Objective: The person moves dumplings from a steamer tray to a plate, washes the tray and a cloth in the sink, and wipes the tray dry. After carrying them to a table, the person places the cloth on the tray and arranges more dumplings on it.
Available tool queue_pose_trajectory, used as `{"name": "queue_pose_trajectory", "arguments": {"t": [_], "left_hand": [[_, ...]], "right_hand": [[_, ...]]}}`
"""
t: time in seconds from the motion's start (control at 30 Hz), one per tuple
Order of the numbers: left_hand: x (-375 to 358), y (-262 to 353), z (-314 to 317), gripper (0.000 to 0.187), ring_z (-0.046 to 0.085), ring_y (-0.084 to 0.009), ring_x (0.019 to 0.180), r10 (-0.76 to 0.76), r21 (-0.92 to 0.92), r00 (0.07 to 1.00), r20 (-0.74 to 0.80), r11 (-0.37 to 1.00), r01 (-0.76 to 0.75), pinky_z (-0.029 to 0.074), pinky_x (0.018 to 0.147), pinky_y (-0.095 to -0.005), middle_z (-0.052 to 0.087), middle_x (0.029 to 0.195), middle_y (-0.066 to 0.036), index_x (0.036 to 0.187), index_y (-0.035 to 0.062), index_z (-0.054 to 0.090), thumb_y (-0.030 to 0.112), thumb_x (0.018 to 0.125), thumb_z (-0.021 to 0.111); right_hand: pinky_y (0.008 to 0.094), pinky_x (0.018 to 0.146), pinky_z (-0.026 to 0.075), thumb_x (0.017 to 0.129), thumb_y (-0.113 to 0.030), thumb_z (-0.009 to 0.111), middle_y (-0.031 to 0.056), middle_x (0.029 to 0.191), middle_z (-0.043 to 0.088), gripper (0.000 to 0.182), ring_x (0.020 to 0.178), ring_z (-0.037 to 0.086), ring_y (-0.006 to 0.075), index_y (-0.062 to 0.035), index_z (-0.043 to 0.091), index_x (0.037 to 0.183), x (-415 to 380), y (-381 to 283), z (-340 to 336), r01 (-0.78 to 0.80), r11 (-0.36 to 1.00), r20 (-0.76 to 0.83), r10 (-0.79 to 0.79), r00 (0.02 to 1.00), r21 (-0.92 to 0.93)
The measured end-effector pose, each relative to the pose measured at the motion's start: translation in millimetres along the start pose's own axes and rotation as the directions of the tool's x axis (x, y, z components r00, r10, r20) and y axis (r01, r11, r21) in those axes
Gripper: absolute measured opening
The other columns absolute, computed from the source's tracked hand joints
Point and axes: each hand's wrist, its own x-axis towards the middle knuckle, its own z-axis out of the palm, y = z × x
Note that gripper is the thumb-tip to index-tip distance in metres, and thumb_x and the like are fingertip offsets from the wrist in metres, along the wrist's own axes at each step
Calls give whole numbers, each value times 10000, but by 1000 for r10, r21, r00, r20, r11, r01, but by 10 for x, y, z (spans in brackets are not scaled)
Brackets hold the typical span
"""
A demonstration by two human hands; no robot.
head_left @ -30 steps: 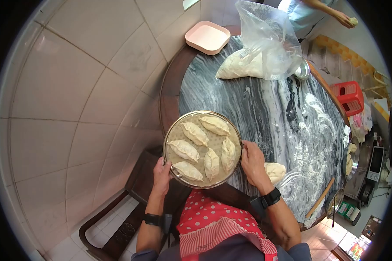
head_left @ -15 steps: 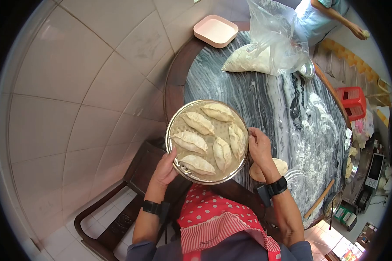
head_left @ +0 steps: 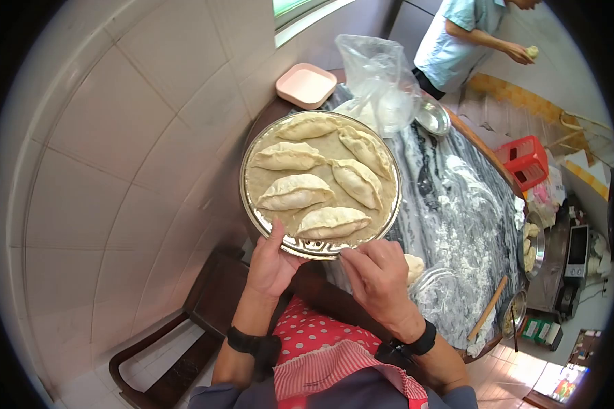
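Note:
A round metal tray with several pleated dumplings on it is held up in front of me, over the table's left edge. My left hand grips its lower-left rim, thumb on top. At the bottom rim, my right hand pinches the edge with fingers bent. Behind my right hand, a piece of dough lies partly hidden on the marble table.
A pink tray, clear plastic bag and metal bowl stand at the back. Rolling pin lies right. Beyond are a red basket and a person holding something pale. A dark chair stands lower left.
The tray has risen toward the camera and tilted. My right hand has moved from its right side to the bottom rim, nearer my left hand. The view has shifted too.

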Motion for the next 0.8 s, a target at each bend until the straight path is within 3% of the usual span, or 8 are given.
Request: {"name": "queue_pose_trajectory", "arguments": {"t": [0.1,0.2,0.33,0.4,0.5,0.73,0.8], "left_hand": [[-12,-30,180,502,539,-312,1198,24,-36,1000,-11,999,-24,517,933,-468,485,1358,-177,1396,3,338,313,1011,429],[-36,-45,298,549,498,-308,1243,6,85,999,39,996,-9,489,970,-482,448,1397,-158,1425,40,299,367,1001,423],[-3,-123,398,541,508,-302,1232,-18,84,999,45,996,15,497,956,-478,456,1391,-150,1423,41,301,359,1003,424],[30,-171,441,544,507,-302,1234,-22,61,998,64,998,18,492,962,-481,454,1394,-146,1424,42,299,360,1002,426],[64,-223,494,550,502,-301,1239,-30,29,996,84,999,28,482,973,-486,452,1399,-139,1426,43,299,363,999,432],[149,-237,540,557,496,-293,1247,-45,17,994,100,999,43,477,978,-479,455,1401,-133,1424,50,315,382,994,437],[172,-260,523,559,496,-291,1246,-59,20,993,103,998,57,477,975,-476,455,1402,-131,1424,50,317,388,995,432]], "right_hand": [[366,643,386,718,-39,704,46,776,542,194,707,547,229,-60,635,898,54,12,-28,0,999,-41,-2,999,-46],[355,643,396,717,-27,723,44,786,579,202,718,566,230,-65,645,899,80,-12,-116,-6,996,-49,2,999,-84],[358,635,393,710,-38,694,46,748,550,167,708,560,226,-67,625,859,123,-1,-227,23,985,-55,-32,998,-171],[367,624,389,691,-36,638,67,728,508,143,691,542,239,-51,581,821,159,11,-315,54,972,80,-37,996,-227],[351,625,384,685,-75,571,94,737,460,106,691,518,244,-42,526,775,154,47,-303,117,935,109,-84,990,-336],[361,629,396,700,-77,579,89,743,455,174,694,519,245,-4,549,855,13,181,-408,123,954,79,-105,991,-275],[373,597,380,677,-25,640,77,743,491,242,661,514,250,-9,581,911,17,210,-403,145,971,26,-143,989,-191]]}}
